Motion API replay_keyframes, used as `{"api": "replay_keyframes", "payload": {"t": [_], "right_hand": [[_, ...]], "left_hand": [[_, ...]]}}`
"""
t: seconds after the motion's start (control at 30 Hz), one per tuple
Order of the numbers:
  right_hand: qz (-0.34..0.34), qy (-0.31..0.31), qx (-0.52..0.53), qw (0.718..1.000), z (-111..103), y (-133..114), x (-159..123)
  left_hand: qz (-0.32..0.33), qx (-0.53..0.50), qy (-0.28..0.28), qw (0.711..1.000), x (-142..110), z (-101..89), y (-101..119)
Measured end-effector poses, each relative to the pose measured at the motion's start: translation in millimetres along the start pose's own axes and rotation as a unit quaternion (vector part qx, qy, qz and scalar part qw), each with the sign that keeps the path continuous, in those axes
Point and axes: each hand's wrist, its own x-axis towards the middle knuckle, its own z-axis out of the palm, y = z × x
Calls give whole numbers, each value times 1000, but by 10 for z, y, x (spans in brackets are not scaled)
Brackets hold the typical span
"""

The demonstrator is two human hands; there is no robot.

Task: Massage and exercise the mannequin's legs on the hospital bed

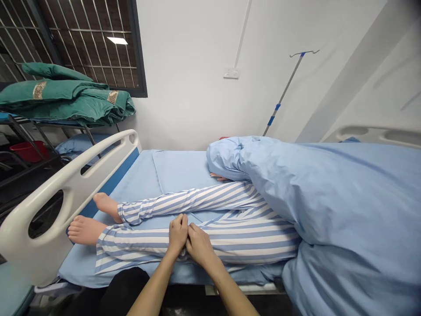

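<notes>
My left hand (177, 235) and my right hand (199, 245) lie side by side, fingers closed over the blue-and-white striped trouser leg (131, 248) of a figure on a hospital bed. That nearer leg lies across the bed, with its bare foot (86, 230) close to the white bed rail (66, 193). The other striped leg (184, 202) lies just beyond it, ending in a second bare foot (105, 207). A light blue blanket (329, 193) covers the upper body and head, and fingers (219, 177) show at its edge.
A metal drip stand (286, 92) rises behind the bed by the white wall, with a wall socket (231, 73) above. To the left, green folded quilts (62, 94) sit on a metal rack, with a red basin (28, 151) below and a barred window (88, 39) behind.
</notes>
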Motion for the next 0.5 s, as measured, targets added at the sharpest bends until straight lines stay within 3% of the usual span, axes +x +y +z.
{"api": "replay_keyframes", "payload": {"t": [0.3,0.5], "right_hand": [[30,98,42,994,-141,384,-167],[37,126,60,990,-192,519,-227]], "left_hand": [[26,21,-3,999,-12,8,-34],[37,64,3,997,-16,-72,-66]]}}
